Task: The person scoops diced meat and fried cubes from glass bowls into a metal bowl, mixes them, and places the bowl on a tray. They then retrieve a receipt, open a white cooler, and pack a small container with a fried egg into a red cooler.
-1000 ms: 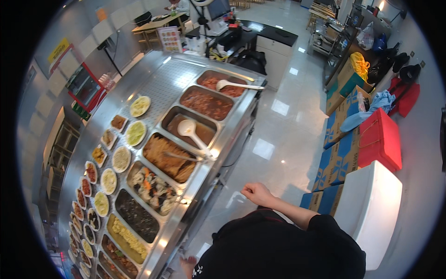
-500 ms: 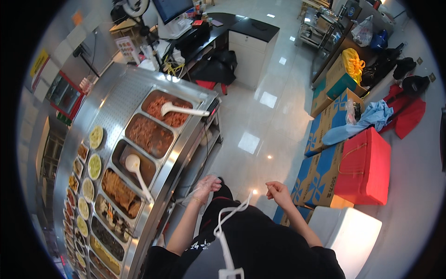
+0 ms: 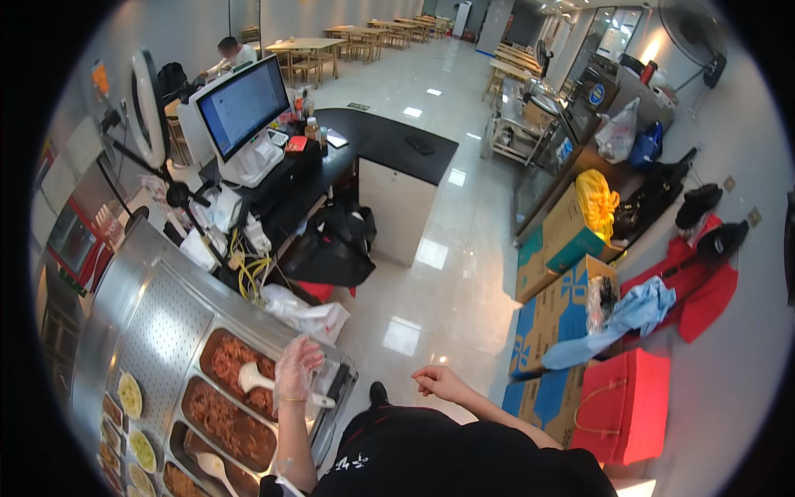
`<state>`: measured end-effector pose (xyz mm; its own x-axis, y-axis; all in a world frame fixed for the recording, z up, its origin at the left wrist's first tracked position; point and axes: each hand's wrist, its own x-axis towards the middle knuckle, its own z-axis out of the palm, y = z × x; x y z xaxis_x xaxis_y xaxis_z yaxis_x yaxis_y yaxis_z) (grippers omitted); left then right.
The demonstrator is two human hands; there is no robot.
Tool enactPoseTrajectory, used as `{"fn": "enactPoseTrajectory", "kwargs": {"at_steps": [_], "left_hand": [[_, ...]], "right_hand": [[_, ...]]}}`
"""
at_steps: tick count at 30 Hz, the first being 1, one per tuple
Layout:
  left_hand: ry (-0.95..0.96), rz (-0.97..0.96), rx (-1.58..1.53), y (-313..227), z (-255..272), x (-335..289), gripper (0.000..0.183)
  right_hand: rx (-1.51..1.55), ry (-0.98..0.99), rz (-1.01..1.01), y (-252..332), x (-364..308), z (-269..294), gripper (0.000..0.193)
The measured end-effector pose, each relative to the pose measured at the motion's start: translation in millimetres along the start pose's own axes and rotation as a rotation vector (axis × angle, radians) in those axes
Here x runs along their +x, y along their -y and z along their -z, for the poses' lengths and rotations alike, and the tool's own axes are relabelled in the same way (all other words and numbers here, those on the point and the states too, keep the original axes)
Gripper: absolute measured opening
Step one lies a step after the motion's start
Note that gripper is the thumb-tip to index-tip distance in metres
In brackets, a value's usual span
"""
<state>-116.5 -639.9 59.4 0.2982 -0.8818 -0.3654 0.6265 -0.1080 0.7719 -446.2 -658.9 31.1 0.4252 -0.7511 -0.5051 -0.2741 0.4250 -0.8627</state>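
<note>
My left hand [image 3: 296,369] wears a thin clear glove and hovers with its fingers spread over the near end of the steel serving counter [image 3: 157,323]. It is just above the handle of a white ladle [image 3: 251,378] resting in a pan of reddish-brown food [image 3: 228,358]. A second pan of brown food [image 3: 217,418] lies beside it, and another white ladle [image 3: 211,466] sits lower down. My right hand [image 3: 439,383] is bare, its fingers curled loosely together, held over the floor away from the counter with nothing in it.
Small round bowls of sauce [image 3: 129,394] line the counter's left side. Beyond it are a black desk [image 3: 389,141] with a monitor [image 3: 242,105] and a ring light [image 3: 147,108]. Black bags [image 3: 331,248] lie on the glossy tile floor. Cardboard boxes [image 3: 551,319] and a red bag [image 3: 625,406] stand to the right.
The view has swung up toward the desk and hall. My gloved left hand has risen over the end pan and ladle, and my right hand has drawn apart from it.
</note>
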Motion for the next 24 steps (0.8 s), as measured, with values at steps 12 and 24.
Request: {"fn": "enactPoseTrajectory", "kwargs": {"at_steps": [12,24], "left_hand": [[-0.279,-0.061,-0.067,6,15,53,0.035],[-0.927,-0.254,-0.229,16,-66,85,0.037]], "right_hand": [[-0.177,0.18,0.113,174,239,21,0.021],[-0.179,0.185,0.409,400,584,-43,0.041]]}}
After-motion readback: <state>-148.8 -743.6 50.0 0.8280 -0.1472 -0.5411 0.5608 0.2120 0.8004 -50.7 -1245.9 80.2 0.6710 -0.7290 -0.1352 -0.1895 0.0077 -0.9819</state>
